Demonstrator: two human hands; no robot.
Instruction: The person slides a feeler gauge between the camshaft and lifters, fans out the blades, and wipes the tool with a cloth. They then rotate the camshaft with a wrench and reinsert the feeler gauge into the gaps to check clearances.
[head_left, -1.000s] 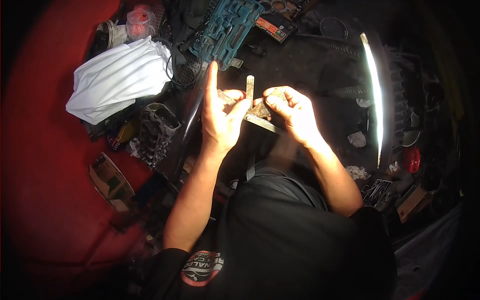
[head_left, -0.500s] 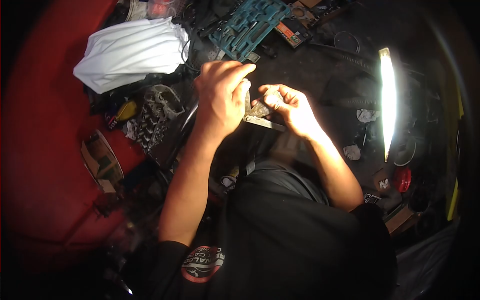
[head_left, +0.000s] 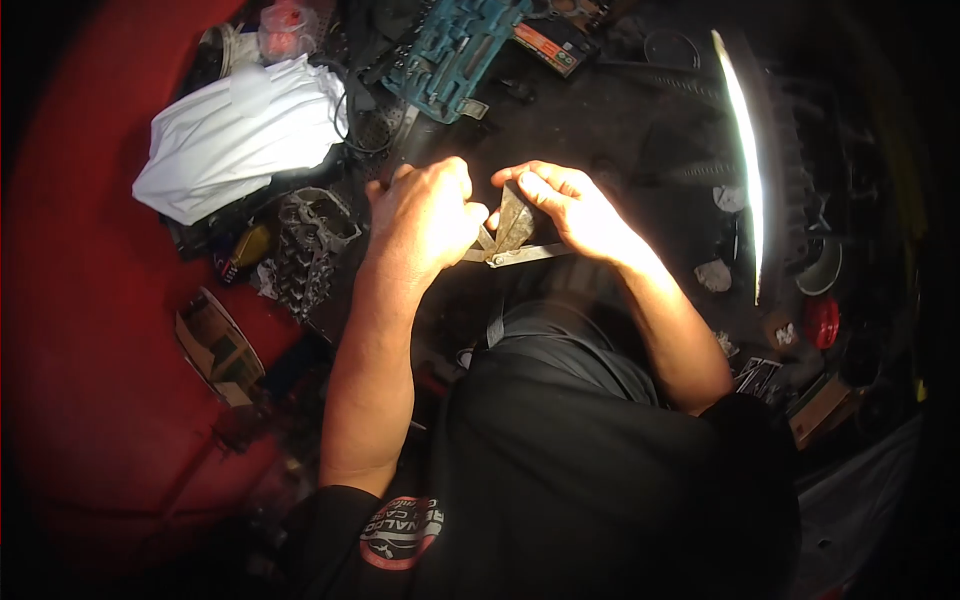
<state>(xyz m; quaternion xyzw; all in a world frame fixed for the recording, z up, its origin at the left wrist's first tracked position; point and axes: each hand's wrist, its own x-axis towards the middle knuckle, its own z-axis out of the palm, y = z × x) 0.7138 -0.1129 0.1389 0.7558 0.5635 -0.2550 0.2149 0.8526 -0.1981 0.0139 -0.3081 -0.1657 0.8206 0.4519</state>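
Note:
Between my two hands is a feeler gauge (head_left: 514, 222), its worn metal leaves fanned out from a pivot at the bottom. My left hand (head_left: 422, 215) is closed at the left side of the gauge, with its fingers curled by one thin leaf; the fingertips are partly hidden behind the back of the hand. On the other side, my right hand (head_left: 572, 205) pinches the thicker stack of leaves between thumb and fingers. A pale metal strip of the gauge extends from the pivot below the right palm.
White cloth (head_left: 240, 135) covers things at upper left, above a grimy metal engine part (head_left: 312, 240). A teal tool case (head_left: 450, 60) lies at the top. Right of my hands shines a long light (head_left: 745, 170), with a red round object (head_left: 822, 322) below it. Cardboard (head_left: 215, 345) sits lower left.
My left hand has dropped lower and its index finger has curled in. The gauge's leaves are spread wider, with a strip now showing on the left. The whole view has shifted slightly.

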